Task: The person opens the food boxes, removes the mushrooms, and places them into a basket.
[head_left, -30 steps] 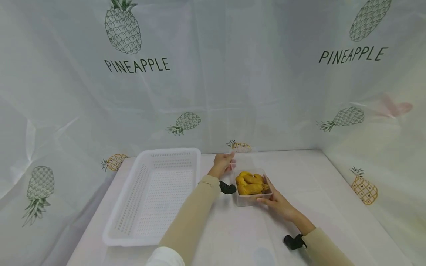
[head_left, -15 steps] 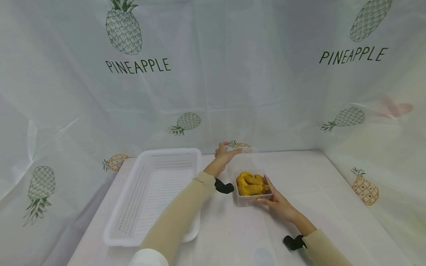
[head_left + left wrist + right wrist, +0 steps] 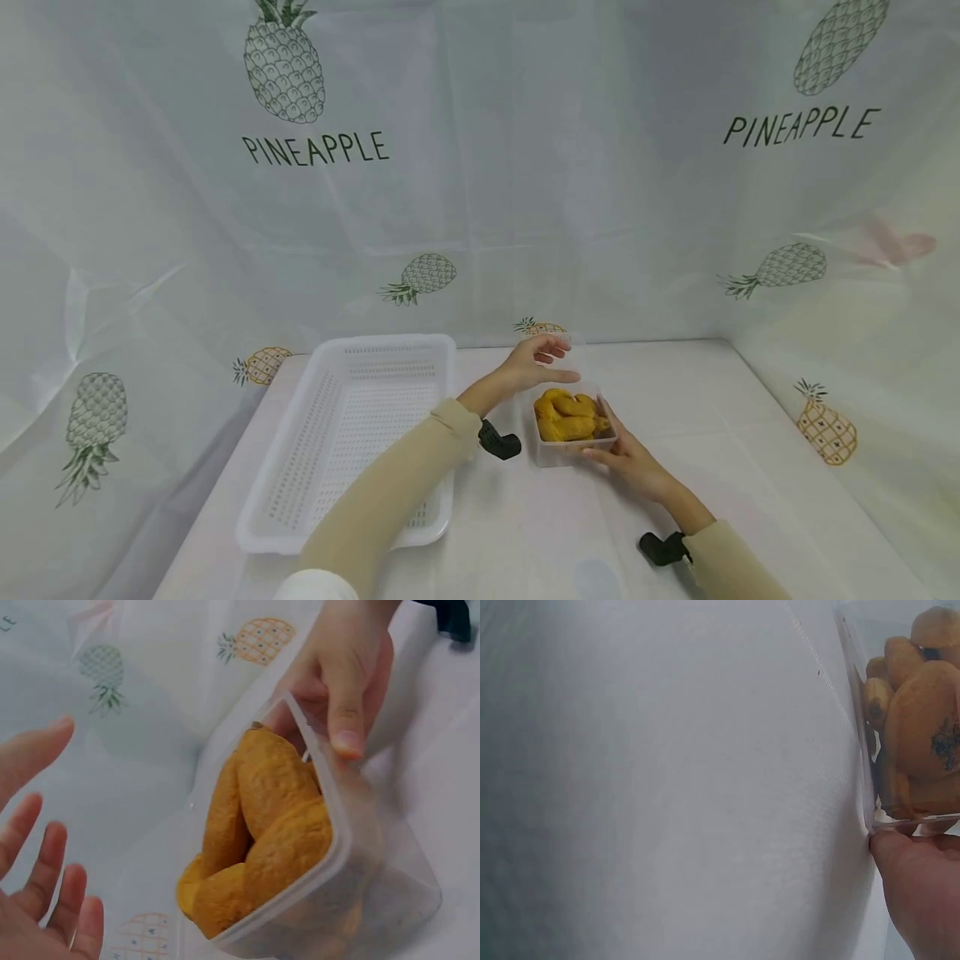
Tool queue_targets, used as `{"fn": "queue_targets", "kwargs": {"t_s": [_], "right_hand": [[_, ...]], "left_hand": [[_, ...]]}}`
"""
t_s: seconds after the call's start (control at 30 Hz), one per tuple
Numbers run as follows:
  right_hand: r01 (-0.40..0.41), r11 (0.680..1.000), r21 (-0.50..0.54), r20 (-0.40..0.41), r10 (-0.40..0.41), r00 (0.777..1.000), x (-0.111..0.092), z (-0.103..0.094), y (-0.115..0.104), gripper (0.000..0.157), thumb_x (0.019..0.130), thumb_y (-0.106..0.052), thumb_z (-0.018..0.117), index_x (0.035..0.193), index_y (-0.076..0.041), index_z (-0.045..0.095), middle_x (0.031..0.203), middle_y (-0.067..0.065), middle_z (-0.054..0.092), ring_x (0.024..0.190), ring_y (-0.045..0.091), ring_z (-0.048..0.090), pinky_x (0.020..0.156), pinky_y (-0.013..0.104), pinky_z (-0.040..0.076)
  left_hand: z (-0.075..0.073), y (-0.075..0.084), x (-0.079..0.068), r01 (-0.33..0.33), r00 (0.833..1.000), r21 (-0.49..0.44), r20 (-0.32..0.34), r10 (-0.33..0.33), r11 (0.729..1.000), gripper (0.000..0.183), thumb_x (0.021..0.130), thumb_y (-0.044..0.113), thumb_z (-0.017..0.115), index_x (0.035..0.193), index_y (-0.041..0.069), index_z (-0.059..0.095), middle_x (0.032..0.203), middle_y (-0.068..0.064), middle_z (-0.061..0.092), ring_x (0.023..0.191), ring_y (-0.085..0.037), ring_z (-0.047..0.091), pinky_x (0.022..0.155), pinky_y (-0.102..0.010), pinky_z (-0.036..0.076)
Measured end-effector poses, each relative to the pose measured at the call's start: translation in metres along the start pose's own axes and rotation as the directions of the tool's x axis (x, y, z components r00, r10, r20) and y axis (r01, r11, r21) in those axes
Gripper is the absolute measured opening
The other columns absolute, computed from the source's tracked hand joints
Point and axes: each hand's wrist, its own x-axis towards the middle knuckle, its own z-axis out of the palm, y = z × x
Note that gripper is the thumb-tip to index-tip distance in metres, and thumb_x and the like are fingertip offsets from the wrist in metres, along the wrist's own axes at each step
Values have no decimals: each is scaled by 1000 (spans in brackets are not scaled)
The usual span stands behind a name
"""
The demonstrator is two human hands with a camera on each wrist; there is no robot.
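A small clear plastic box (image 3: 553,456) holds several lumpy, oblong yellow-orange pieces (image 3: 289,780), heaped near its rim. My right hand (image 3: 633,467) grips the box at its right front corner, with the thumb on the near wall and the fingers along the right side. In the right wrist view that hand (image 3: 922,889) pinches the box's edge. My left hand (image 3: 523,369) is raised over the box's far left side, thumb and fingers apart. The left wrist view has a gap between this left hand (image 3: 41,892) and the box. A faint clear panel (image 3: 574,360) stands behind the box.
A large white perforated plastic basket (image 3: 255,542) lies left of the box, partly behind the left forearm. White cloth covers the table (image 3: 517,533). A pineapple-printed curtain (image 3: 517,167) hangs behind the table's far edge and along both sides.
My left hand, with fingers drawn together near the panel's left edge before, has risen, spread, and come right over the box's far side. The right hand and box have hardly moved.
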Motion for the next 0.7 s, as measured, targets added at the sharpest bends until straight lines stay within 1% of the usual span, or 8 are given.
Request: {"fn": "queue_targets", "kwargs": {"t_s": [0.07, 0.13, 0.23, 0.33, 0.4, 0.5, 0.6, 0.7], "right_hand": [[-1, 1000, 7, 0, 1, 1000, 0, 0, 0, 93, 99, -15, 64, 161, -19, -5, 165, 17, -6, 148, 42, -9, 110, 71, 2], [-5, 1000, 12, 1, 5, 1000, 0, 1, 1, 93, 99, -14, 64, 161, -20, -5, 165, 17, -7, 148, 42, -9, 111, 70, 2], [-11, 1000, 20, -1, 11, 1000, 0, 1, 2, 94, 99, -14, 64, 161, -21, -6, 165, 16, -9, 148, 43, -8, 111, 70, 4], [-11, 1000, 15, 4, 11, 1000, 0, 1, 4, 94, 99, -15, 64, 161, -22, -7, 165, 15, -10, 147, 44, -7, 110, 71, 7], [-7, 1000, 11, 5, 7, 1000, 0, 1, 4, 94, 99, -16, 64, 161, -22, -7, 165, 13, -11, 147, 45, -7, 110, 71, 8], [5, 1000, 17, 11, -5, 1000, 0, 0, 4, 95, 99, -15, 64, 161, -21, -8, 165, 12, -10, 148, 44, -7, 111, 69, 10], [15, 1000, 22, 19, -15, 1000, 0, 0, 4, 95, 100, -14, 63, 160, -19, -9, 165, 13, -11, 148, 44, -5, 111, 66, 13], [17, 1000, 23, 20, -18, 1000, 0, 0, 5, 94, 100, -13, 62, 160, -17, -10, 165, 16, -11, 147, 46, -6, 110, 68, 14]], "left_hand": [[2, -3, -1, -46, 996, 29, 72, 44, 999, 41, 87, 23, 80, 124, 17, 65, 120, 5, 62, 110, -11, 55, 98, -30, 46], [5, -7, -2, -84, 987, 44, 140, 77, 995, 39, 88, 22, 79, 124, 15, 65, 120, 5, 63, 109, -11, 56, 96, -28, 47], [10, -11, -4, -132, 964, 38, 236, 120, 990, 39, 89, 19, 78, 125, 11, 65, 123, -2, 64, 115, -20, 57, 95, -24, 48], [14, -14, -6, -168, 941, 18, 302, 155, 986, 41, 89, 14, 77, 126, 4, 64, 126, -10, 63, 119, -30, 56, 94, -23, 49], [17, -15, -7, -188, 929, 10, 325, 174, 982, 40, 89, 11, 77, 126, 1, 64, 126, -14, 64, 118, -30, 58, 94, -22, 49], [21, -17, -7, -210, 919, 9, 344, 194, 978, 40, 88, 7, 77, 124, -3, 63, 124, -16, 65, 111, -23, 61, 93, -22, 49], [25, -19, -8, -219, 915, 26, 353, 196, 975, 36, 88, 5, 77, 121, -3, 65, 119, -13, 68, 105, -14, 64, 90, -21, 50], [27, -23, -9, -222, 914, 44, 357, 192, 974, 34, 87, 6, 78, 119, -1, 68, 115, -11, 70, 100, -10, 64, 88, -20, 51]]}}
